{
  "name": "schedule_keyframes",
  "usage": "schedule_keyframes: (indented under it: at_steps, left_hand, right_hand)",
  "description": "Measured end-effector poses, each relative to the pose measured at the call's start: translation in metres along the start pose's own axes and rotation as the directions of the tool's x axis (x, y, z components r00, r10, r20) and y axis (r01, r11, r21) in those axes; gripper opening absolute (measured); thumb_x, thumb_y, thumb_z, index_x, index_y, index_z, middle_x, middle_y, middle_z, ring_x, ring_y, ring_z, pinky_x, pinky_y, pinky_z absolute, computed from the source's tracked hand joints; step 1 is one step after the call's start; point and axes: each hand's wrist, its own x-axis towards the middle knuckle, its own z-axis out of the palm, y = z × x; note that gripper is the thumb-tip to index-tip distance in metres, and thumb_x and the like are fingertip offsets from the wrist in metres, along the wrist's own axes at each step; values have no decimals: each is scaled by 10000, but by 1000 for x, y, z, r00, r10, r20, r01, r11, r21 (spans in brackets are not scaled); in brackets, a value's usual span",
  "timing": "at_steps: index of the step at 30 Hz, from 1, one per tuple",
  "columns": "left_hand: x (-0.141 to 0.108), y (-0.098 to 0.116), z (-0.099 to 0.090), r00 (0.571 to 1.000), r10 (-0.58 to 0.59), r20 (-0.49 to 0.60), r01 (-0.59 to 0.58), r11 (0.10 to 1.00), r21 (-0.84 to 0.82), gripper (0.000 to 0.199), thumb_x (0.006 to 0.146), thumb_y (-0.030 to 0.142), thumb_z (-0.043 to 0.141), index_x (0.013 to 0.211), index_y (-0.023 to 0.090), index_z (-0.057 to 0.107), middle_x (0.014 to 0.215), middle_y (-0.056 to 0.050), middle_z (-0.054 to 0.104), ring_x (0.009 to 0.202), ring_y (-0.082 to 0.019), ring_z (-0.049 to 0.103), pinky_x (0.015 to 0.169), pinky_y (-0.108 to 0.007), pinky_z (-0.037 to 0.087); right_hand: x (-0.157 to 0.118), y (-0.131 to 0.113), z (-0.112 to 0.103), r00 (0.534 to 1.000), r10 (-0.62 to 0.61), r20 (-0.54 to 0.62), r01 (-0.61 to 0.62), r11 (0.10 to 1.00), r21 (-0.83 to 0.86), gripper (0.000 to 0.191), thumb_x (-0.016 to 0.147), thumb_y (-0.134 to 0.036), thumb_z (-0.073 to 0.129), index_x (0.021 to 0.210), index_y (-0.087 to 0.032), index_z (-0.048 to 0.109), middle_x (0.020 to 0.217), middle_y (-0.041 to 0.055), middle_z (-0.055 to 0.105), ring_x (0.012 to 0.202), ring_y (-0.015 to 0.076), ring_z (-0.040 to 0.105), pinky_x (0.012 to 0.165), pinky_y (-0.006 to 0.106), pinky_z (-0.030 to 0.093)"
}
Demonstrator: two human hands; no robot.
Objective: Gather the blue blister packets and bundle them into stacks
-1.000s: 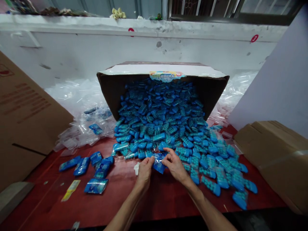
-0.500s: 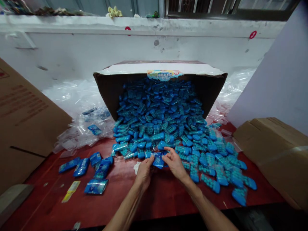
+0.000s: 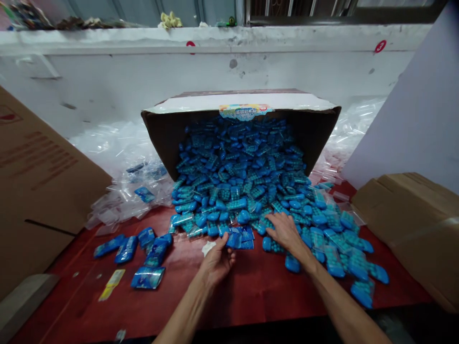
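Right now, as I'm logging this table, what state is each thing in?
Middle carton: on its side, open, packets spilling out
Left hand: gripping a blue pouch
Right hand: at the packets, grip unclear
Pouches at left: lying loose
Clear plastic: heaped
Left carton: sealing unclear
Right carton: sealing unclear

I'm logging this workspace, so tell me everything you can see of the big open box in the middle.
The box lies on its side on the red table, its mouth facing the camera. It looks like cardboard, white on top and dark inside, with a colourful sticker at the upper front edge. Blue packs lie inside and spill out onto the table.
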Motion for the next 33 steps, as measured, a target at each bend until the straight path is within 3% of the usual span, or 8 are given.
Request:
schedule_keyframes:
  at_steps: [2,4,7,17,23,33]
  left_hand:
    - [0,1,2,1000,-3,-28,3,1000,1,266,686,358,589,622,181,401,409,59,431,353,-69,435,361,-164,326]
    - [0,1,3,999,-4,-52,4,1000,6,253,700,353,574,623,180,405,402,58,427,348,-66,432,359,-160,324]
    - [0,0,6,998,1,-58,0,1000,12,230,724,350,544,633,181,418,388,57,424,344,-67,430,362,-159,324]
    - [2,-5,5,992,106,-63,-103,993,53,231,698,369,563,656,185,430,372,55,430,345,-81,433,370,-173,313]
    - [2,-7,4,987,160,-5,-159,985,59,231,666,350,602,661,176,451,374,55,437,347,-79,425,367,-181,313]
    - [5,-7,-1,960,272,57,-275,960,48,268,615,374,641,624,156,487,399,54,450,378,-78,435,381,-195,315]
  right_hand:
    - [-5,-9,-11,995,-102,-15,103,969,224,319,711,-222,563,1029,-226,534,919,33,574,904,199,472,804,337,350]
    - [-12,-20,-23,975,-223,-22,211,877,431,337,710,-190,555,1043,-232,525,961,22,557,919,168,476,827,301,361]
    - [-21,-34,-35,944,-330,5,270,781,563,353,708,-147,539,1049,-239,529,968,19,528,883,141,498,801,266,388]
    - [-25,-42,-37,936,-348,56,270,809,523,355,725,-165,533,1072,-236,533,954,32,502,864,146,498,776,271,401]
    - [-28,-44,-39,935,-339,108,265,865,426,333,727,-165,522,1054,-229,545,939,35,504,860,154,494,767,274,404]
    - [-37,-55,-34,956,-291,23,269,909,320,337,744,-172,507,1076,-234,514,941,48,507,867,172,497,750,295,428]
